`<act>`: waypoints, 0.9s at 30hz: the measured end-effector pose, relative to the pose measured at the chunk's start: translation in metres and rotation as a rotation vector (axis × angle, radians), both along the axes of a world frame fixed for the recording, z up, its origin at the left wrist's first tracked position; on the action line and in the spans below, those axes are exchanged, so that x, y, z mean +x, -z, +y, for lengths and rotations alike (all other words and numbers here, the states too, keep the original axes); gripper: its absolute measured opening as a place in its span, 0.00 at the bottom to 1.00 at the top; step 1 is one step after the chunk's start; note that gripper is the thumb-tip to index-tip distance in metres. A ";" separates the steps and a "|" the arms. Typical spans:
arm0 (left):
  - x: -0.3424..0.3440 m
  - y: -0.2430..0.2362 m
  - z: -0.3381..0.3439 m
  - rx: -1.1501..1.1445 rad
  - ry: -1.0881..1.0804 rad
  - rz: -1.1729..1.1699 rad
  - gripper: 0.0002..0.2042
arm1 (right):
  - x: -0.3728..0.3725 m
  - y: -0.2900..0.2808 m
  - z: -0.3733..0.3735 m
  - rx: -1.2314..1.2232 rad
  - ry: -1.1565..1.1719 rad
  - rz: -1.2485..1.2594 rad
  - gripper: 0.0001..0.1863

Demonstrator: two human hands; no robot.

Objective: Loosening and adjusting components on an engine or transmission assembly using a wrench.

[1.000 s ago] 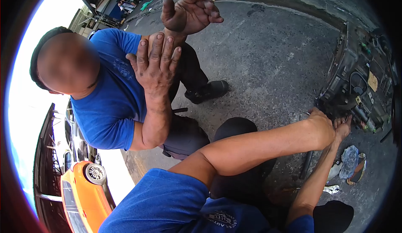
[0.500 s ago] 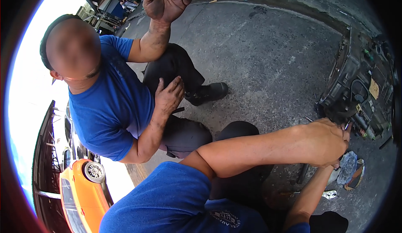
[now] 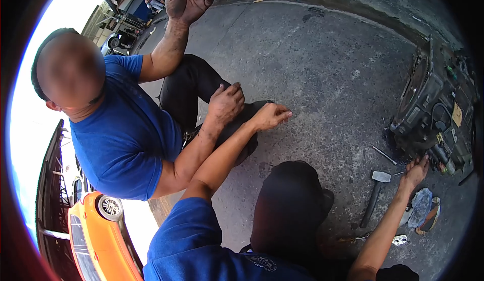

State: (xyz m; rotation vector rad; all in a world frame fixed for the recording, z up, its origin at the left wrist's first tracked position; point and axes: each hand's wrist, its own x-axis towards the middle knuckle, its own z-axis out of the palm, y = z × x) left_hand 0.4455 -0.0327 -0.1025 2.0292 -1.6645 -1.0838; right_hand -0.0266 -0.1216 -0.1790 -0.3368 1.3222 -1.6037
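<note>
My left hand (image 3: 270, 117) reaches out over the ground near the co-worker's boot, its fingers loosely bent with nothing visible in them. My right hand (image 3: 416, 171) is at the lower edge of a dark, greasy vehicle assembly (image 3: 436, 109), fingers slightly apart and bent against it; their tips are hard to make out. Beside it a thin metal rod (image 3: 383, 155) lies on the concrete, and a hammer (image 3: 380, 177) with a dark handle lies just left of my right forearm. Crumpled clear plastic (image 3: 420, 208) is below that hand.
A co-worker (image 3: 118, 124) in blue crouches at my left, one hand raised, the other beside my forearm. An orange car (image 3: 93, 235) stands behind at lower left. Vehicles and another person (image 3: 154, 4) are far back. A concrete kerb (image 3: 343, 8) crosses the top.
My left hand has left the assembly and moved up and left, uncovering the hammer. My right hand remains by the assembly. The co-worker's raised hand has shifted left; their lower hand has moved right.
</note>
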 end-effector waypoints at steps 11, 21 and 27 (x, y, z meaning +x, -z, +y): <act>-0.141 -0.072 -0.103 -0.308 0.624 -0.042 0.18 | -0.064 0.039 -0.020 -0.229 -0.162 -0.640 0.10; -0.310 -0.194 0.013 -0.244 1.394 -0.108 0.10 | -0.014 0.000 -0.015 -0.120 -0.118 -0.755 0.16; -0.306 -0.170 0.051 -0.081 1.525 -0.134 0.09 | 0.002 0.004 0.016 -0.081 0.053 -0.595 0.13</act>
